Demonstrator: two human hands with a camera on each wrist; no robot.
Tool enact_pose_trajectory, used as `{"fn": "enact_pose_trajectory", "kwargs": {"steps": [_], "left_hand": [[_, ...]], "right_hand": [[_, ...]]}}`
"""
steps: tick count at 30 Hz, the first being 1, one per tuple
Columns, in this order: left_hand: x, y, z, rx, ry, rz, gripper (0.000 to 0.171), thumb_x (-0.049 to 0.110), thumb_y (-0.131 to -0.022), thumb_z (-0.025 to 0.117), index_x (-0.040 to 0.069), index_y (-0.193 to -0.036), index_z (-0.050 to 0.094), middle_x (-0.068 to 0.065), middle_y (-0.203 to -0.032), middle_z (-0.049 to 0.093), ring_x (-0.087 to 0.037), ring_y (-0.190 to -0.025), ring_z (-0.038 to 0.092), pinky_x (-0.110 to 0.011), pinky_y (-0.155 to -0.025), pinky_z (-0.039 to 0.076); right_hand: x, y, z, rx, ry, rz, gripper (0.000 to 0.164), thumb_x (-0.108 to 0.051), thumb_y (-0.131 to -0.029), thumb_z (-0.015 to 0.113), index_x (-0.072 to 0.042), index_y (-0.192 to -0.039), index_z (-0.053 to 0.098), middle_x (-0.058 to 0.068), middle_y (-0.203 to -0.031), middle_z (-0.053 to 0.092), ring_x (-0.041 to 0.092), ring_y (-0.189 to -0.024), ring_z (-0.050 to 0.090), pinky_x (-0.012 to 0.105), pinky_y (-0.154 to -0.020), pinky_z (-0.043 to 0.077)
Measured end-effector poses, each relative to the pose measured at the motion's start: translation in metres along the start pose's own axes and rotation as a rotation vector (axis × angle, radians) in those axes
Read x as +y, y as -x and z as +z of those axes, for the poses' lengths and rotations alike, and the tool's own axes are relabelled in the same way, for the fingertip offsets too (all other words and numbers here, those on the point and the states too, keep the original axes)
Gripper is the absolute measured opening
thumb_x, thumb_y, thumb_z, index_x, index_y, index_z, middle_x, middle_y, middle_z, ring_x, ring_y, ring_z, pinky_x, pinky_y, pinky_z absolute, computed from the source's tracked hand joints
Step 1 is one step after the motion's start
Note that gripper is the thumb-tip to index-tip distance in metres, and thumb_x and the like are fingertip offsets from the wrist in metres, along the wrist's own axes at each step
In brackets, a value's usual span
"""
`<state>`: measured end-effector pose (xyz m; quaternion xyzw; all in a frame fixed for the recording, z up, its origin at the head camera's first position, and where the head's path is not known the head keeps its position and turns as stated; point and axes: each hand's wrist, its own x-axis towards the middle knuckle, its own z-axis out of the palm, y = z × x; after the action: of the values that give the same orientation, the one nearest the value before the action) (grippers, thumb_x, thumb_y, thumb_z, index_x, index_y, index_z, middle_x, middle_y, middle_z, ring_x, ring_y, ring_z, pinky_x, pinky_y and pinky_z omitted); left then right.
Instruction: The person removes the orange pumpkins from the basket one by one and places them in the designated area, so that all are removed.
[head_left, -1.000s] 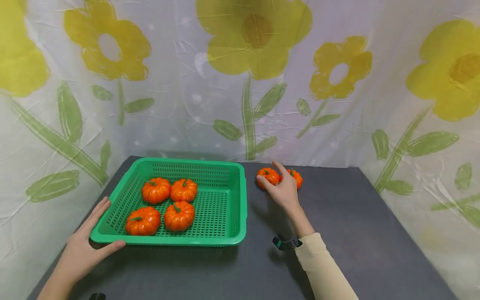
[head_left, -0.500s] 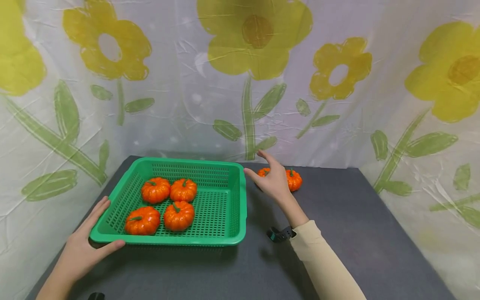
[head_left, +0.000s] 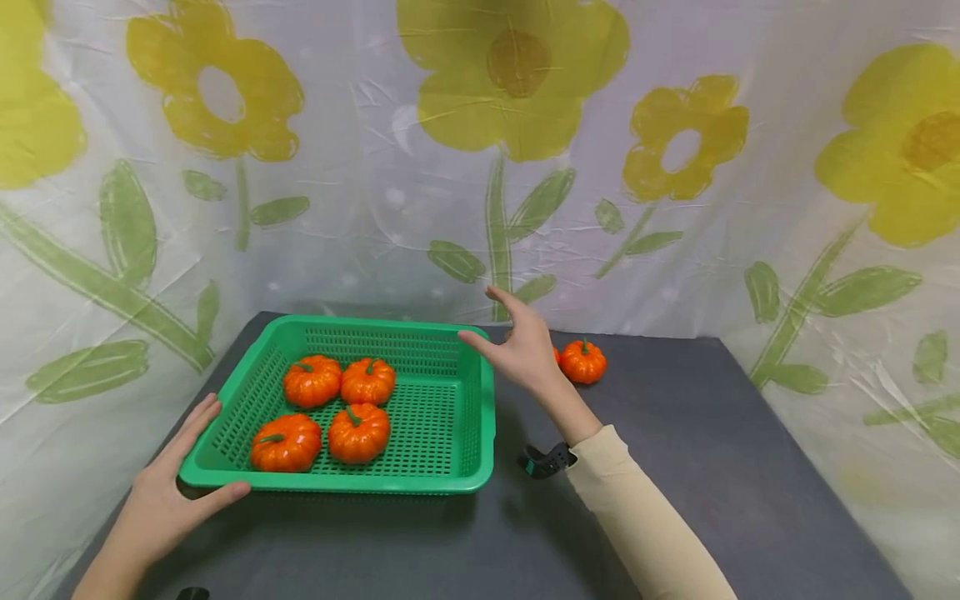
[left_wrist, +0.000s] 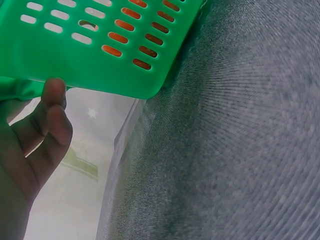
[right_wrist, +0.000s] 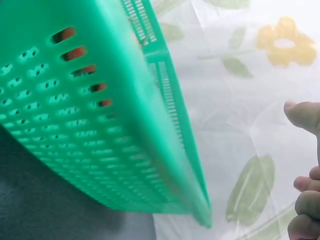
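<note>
A green perforated plastic basket [head_left: 337, 482] takes up the left centre of the head view, its far rim close to the tabletop's back edge and its left rim near the sloping left edge. From its right rim, the dark grey tabletop [head_left: 720, 483] stretches across the lower right of the frame, giving wide room to move; at the back, the flower-patterned curtain [head_left: 360, 208] bounds it.

Four ribbed orange mini pumpkins [head_left: 359, 435] sit in the left and middle of the basket, leaving the right part of its floor bare. Right of centre, another pumpkin [head_left: 583, 363] stands on the table near the back edge, beside one mostly hidden behind the right hand [head_left: 523, 348].

That hand is raised before the basket's upper right corner, thumb and index finger spread apart, gripping nothing; the right wrist view shows a gap between it and the basket. Its forearm, in a beige sleeve [head_left: 645, 525], slants from the lower right. The left hand [head_left: 165, 492] holds the lower left corner, thumb on the near rim, fingers along the left side.
</note>
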<state>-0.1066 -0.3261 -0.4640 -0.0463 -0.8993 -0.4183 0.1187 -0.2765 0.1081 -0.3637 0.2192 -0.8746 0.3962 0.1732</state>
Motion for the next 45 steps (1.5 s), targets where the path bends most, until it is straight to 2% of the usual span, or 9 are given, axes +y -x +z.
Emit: {"fn": "enact_pose_trajectory", "kwargs": {"steps": [1, 3, 6, 9, 10, 13, 20, 36, 45], "left_hand": [[0.0, 0.0, 0.0, 0.002, 0.004, 0.003, 0.107, 0.021, -0.09, 0.087, 0.037, -0.171, 0.019, 0.026, -0.175, 0.005, 0.005, -0.156, 0.004, -0.09, -0.101, 0.019], [0.001, -0.001, -0.001, 0.003, 0.006, 0.007, 0.108, 0.02, -0.089, 0.087, 0.037, -0.171, 0.019, 0.026, -0.175, 0.005, 0.007, -0.155, 0.005, -0.089, -0.102, 0.018], [0.002, -0.002, -0.002, 0.007, 0.011, 0.017, 0.108, 0.019, -0.088, 0.088, 0.036, -0.171, 0.02, 0.024, -0.176, 0.006, 0.011, -0.152, 0.006, -0.088, -0.105, 0.018], [0.001, -0.002, -0.003, 0.013, 0.008, 0.026, 0.109, 0.019, -0.088, 0.088, 0.036, -0.171, 0.021, 0.022, -0.177, 0.008, 0.015, -0.149, 0.008, -0.086, -0.106, 0.019], [0.001, -0.002, -0.003, 0.016, 0.006, 0.029, 0.109, 0.019, -0.087, 0.088, 0.036, -0.171, 0.021, 0.022, -0.177, 0.008, 0.016, -0.149, 0.009, -0.085, -0.107, 0.019], [-0.001, -0.002, -0.003, 0.021, 0.002, 0.032, 0.109, 0.018, -0.087, 0.088, 0.036, -0.171, 0.022, 0.022, -0.177, 0.009, 0.017, -0.147, 0.01, -0.084, -0.107, 0.02], [-0.002, -0.002, -0.002, 0.026, -0.01, 0.03, 0.109, 0.02, -0.087, 0.089, 0.036, -0.171, 0.022, 0.022, -0.176, 0.009, 0.014, -0.148, 0.01, -0.084, -0.103, 0.023], [-0.001, -0.001, -0.001, 0.039, -0.016, 0.035, 0.11, 0.021, -0.086, 0.089, 0.037, -0.171, 0.02, 0.025, -0.175, 0.008, 0.014, -0.147, 0.01, -0.085, -0.106, 0.022], [-0.002, -0.001, -0.001, 0.04, -0.016, 0.047, 0.11, 0.021, -0.085, 0.09, 0.036, -0.171, 0.022, 0.024, -0.176, 0.008, 0.016, -0.147, 0.009, -0.085, -0.107, 0.02]], "right_hand": [[-0.003, -0.002, 0.0, 0.0, -0.001, -0.009, 0.079, -0.042, -0.092, 0.083, -0.013, -0.158, 0.051, 0.006, -0.156, 0.057, 0.038, -0.098, 0.069, 0.053, -0.087, 0.056], [-0.008, -0.005, 0.001, -0.001, -0.014, -0.026, 0.079, -0.041, -0.092, 0.084, -0.012, -0.158, 0.051, 0.007, -0.156, 0.058, 0.037, -0.104, 0.069, 0.053, -0.092, 0.055], [-0.015, -0.011, 0.002, 0.0, -0.026, -0.039, 0.079, -0.04, -0.091, 0.085, -0.012, -0.157, 0.052, 0.006, -0.155, 0.059, 0.029, -0.141, 0.055, 0.052, -0.112, 0.047], [-0.022, -0.016, 0.004, -0.01, -0.051, -0.034, 0.077, -0.04, -0.092, 0.084, -0.013, -0.157, 0.052, 0.005, -0.154, 0.06, 0.027, -0.14, 0.056, 0.05, -0.113, 0.047], [-0.024, -0.018, 0.005, -0.013, -0.062, -0.038, 0.078, -0.041, -0.092, 0.084, -0.013, -0.157, 0.052, 0.005, -0.154, 0.06, 0.026, -0.128, 0.064, 0.049, -0.11, 0.049], [-0.031, -0.024, 0.009, -0.028, -0.084, -0.047, 0.077, -0.04, -0.092, 0.084, -0.012, -0.157, 0.052, 0.006, -0.154, 0.06, 0.026, -0.124, 0.065, 0.048, -0.109, 0.05], [-0.047, -0.039, 0.021, -0.09, -0.082, -0.069, 0.078, -0.039, -0.093, 0.083, -0.01, -0.158, 0.05, 0.008, -0.153, 0.06, 0.028, -0.144, 0.052, 0.05, -0.116, 0.044], [-0.073, -0.048, 0.063, -0.179, -0.101, -0.017, 0.077, -0.045, -0.095, 0.08, -0.014, -0.159, 0.05, 0.002, -0.155, 0.059, 0.023, -0.144, 0.052, 0.047, -0.115, 0.046], [-0.074, -0.043, 0.087, -0.218, -0.123, 0.044, 0.079, -0.047, -0.095, 0.08, -0.018, -0.16, 0.048, 0.0, -0.156, 0.058, 0.024, -0.145, 0.051, 0.048, -0.115, 0.046]]}}
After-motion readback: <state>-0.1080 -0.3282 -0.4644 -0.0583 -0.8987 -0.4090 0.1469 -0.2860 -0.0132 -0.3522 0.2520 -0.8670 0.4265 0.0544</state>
